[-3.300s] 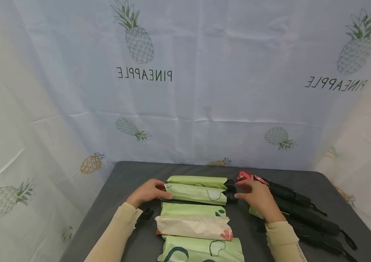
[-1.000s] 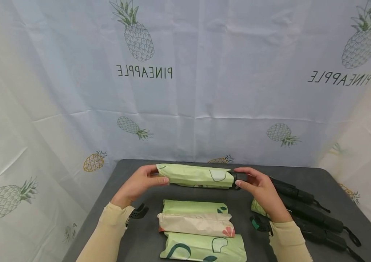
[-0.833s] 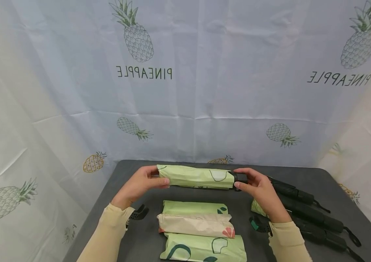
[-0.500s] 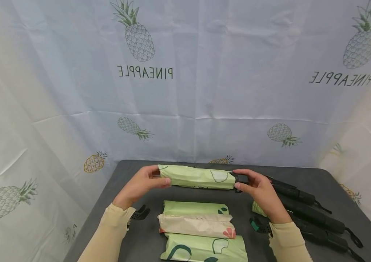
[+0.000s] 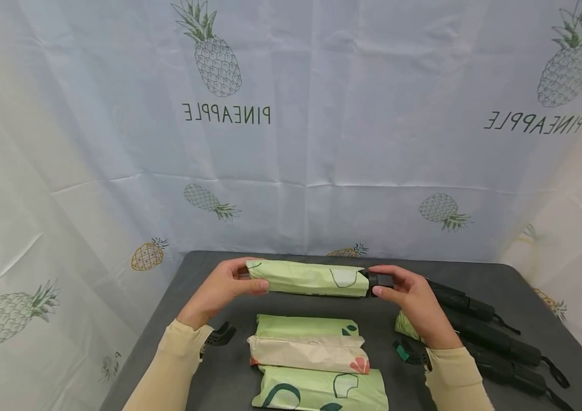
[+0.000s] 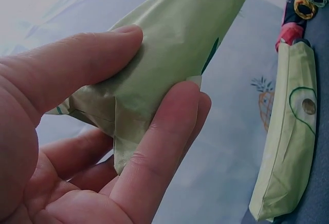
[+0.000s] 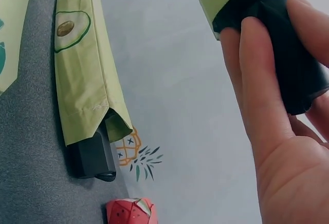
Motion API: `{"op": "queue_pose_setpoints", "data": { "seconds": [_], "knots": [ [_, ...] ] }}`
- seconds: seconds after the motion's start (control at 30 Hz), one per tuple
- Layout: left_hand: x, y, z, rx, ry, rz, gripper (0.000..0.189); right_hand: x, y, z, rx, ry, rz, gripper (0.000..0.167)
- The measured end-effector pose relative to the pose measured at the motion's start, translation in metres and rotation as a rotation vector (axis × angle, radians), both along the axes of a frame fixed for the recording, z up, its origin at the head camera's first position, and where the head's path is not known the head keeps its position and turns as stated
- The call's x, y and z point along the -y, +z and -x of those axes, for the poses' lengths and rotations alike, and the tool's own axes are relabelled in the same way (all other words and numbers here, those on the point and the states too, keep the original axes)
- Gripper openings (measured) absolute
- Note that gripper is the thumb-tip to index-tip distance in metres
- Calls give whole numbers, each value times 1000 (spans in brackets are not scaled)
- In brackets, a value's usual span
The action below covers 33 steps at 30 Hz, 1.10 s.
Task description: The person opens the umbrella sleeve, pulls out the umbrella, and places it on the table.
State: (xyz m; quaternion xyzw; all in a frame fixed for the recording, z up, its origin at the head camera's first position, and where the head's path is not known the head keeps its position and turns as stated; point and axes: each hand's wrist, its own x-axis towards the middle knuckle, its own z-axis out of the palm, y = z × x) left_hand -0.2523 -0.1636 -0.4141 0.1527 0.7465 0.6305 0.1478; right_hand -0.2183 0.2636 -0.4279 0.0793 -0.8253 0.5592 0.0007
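We've got the green sleeve [image 5: 308, 278] lifted off the table [image 5: 375, 331], out past the far side of the cream pouch [image 5: 308, 354], with a black handle [image 5: 384, 280] poking out of its right end. Our left hand [image 5: 219, 290] pinches the other end, thumb on 1 side and fingers on the other, and our right hand [image 5: 413, 301] grips the handle between thumb and fingers, right by the sleeve's mouth.

To do this hold well, we'd let the right hand take most of the weight, since the handle looks like the firm part. Go gentler on the left: a corner of fabric folds between those fingers (a hard tug there would probably bunch the cover or drag it askew). Keep the 2 ends at about the same height and move the 2 hands together, otherwise the handle might slip out of the mouth.

Watch the neighbours too. An avocado sleeve [image 7: 85, 80] lies beyond the cream pouch, clear in the right wrist view, so don't come down on it. A flat green pouch [image 5: 306, 326] sits against the cream pouch's far side and a large green pouch [image 5: 316, 388] against its near side. The 3 black umbrellas [image 5: 496, 337] lie well to its right, close to our right forearm, so we'd keep that wrist high.
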Motion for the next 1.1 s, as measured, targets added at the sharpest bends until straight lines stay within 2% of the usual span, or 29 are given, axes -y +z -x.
{"op": "queue_pose_setpoints", "data": {
  "seconds": [0.23,0.43,0.67,0.97,1.1],
  "knots": [
    [-1,0,0,-19,-19,-6,64,-1,-2,1,30,22,40,50],
    [-2,1,0,-22,-20,-10,61,-4,-5,1,17,44,57,52],
    [-4,1,1,-9,-29,-20,62,-7,-6,1,61,72,146,55],
    [-4,1,0,-13,-21,-26,59,-16,-5,1,37,85,219,53],
    [-4,0,0,-6,-29,-32,61,-19,-6,2,37,104,270,46]
  ]
}}
